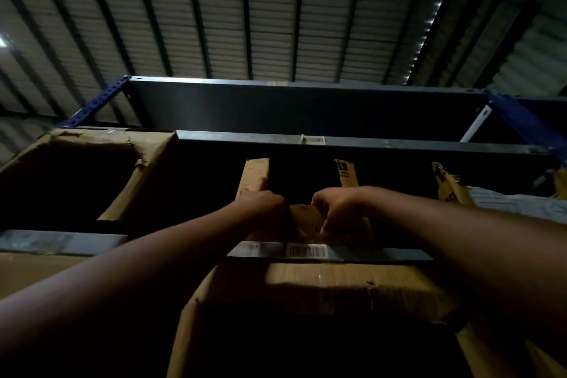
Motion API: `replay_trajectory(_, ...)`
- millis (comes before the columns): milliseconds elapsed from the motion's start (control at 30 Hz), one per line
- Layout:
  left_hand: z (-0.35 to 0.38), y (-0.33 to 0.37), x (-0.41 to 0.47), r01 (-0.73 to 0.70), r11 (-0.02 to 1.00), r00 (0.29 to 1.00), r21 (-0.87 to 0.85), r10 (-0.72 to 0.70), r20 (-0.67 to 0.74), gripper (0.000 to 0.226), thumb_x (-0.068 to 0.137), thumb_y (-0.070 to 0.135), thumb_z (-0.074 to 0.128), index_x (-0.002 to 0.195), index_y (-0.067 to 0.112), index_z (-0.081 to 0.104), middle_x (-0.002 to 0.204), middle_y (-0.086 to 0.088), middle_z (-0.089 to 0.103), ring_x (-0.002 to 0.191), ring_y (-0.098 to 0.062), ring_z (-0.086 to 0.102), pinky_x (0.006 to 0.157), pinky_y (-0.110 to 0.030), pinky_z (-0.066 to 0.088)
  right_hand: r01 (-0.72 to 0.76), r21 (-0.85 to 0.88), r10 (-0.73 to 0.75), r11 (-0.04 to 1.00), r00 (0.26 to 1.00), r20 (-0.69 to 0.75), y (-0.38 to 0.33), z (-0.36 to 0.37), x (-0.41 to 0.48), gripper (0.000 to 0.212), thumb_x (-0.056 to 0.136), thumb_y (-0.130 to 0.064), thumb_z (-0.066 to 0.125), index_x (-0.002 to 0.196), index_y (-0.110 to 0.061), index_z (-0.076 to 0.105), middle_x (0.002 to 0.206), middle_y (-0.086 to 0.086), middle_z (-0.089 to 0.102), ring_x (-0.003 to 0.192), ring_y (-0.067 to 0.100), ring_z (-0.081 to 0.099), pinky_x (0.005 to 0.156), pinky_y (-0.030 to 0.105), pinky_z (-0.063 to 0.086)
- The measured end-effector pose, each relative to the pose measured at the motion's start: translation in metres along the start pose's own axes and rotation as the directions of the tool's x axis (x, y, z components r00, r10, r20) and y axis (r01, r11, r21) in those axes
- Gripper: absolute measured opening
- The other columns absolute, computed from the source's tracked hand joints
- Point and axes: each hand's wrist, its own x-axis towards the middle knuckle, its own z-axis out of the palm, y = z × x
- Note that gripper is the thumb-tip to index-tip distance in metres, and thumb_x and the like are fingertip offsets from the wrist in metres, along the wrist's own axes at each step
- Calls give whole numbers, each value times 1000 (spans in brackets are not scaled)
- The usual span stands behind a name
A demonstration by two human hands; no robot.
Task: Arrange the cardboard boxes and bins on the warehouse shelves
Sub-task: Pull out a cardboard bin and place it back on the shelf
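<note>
fingers [325, 228] curl over the bent front flap [306, 216] of an open brown cardboard box [256, 176]

fingers of both hands are closed tight round that flap. the left hand [266, 207] grips it at the box's left front corner, knuckles up. the right hand [339, 209] grips it just beside, with the fingertips tucked down over the creased cardboard edge. the two hands sit close together, a short strip of flap showing between them. both bare forearms reach up and forward from the bottom corners of the view.

the box stands on the middle shelf level, its front against the grey metal shelf beam [383, 255], which carries a white barcode label [306, 252] right under the hands. its left side flap stands upright, and a narrower printed flap [347, 174] rises behind the right hand. the inside of the box is too dark to read.

a larger brown cardboard box [322, 288] with a dented top edge sits directly below the beam. a big cardboard carton with a torn, ragged opening [92, 159] sits on the same shelf to the left, well apart from the hands. another torn cardboard flap [445, 182] stands to the right, next to a pale wrapped bundle [509, 202].

a second grey beam [429, 144] with a small label [313, 140] crosses above, between blue rack uprights [101, 101]. a ribbed metal roof [276, 9] spans overhead.
</note>
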Motion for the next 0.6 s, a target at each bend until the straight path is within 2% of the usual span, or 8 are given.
replay_trajectory(100, -4, -2, 2, -20, 999, 1000, 39, 19, 20, 51, 93, 45, 54, 139, 27, 39, 141, -4, 43, 136, -31, 33, 106, -59, 28, 11, -16, -11, 1000, 1000, -23, -1, -1, -3, 57, 77, -12, 77, 126, -21, 48, 121, 0, 53, 109, 17, 52, 84, 30, 49)
replay_trajectory(200, -9, -6, 3, -50, 998, 998, 45, 52, -45, 46, 93, 45, 54, 133, 23, 47, 131, -5, 53, 130, -29, 40, 102, -56, 31, 16, 10, -15, 1000, 999, -35, 2, -4, -4, 61, 74, -19, 81, 125, -21, 48, 118, -3, 51, 112, 17, 51, 92, 33, 50)
replay_trajectory(333, -7, -9, 5, -65, 998, 994, 21, 66, -88, 41, 92, 44, 56, 127, 23, 54, 129, -6, 54, 135, -30, 30, 100, -55, 31, 4, -44, -7, 999, 998, -65, 5, -1, -1, 64, 71, -28, 84, 124, -22, 49, 123, -1, 53, 114, 17, 52, 94, 34, 50)
replay_trajectory(433, -1, -9, 6, -58, 998, 992, 16, 59, -113, 37, 90, 44, 59, 122, 25, 57, 123, -3, 57, 133, -29, 36, 101, -57, 31, -25, -84, 17, 996, 995, -95, 4, 2, 0, 66, 66, -34, 86, 122, -26, 50, 124, -2, 55, 113, 17, 53, 94, 35, 50)
replay_trajectory(600, -11, -13, 0, -100, 995, 986, 28, 103, -132, 44, 93, 39, 55, 133, 23, 47, 137, -7, 47, 139, -32, 25, 100, -56, 32, -40, -199, 31, 979, 998, -49, -8, -7, -1, 71, 63, -49, 85, 122, -27, 52, 124, -3, 56, 114, 19, 54, 97, 37, 48)
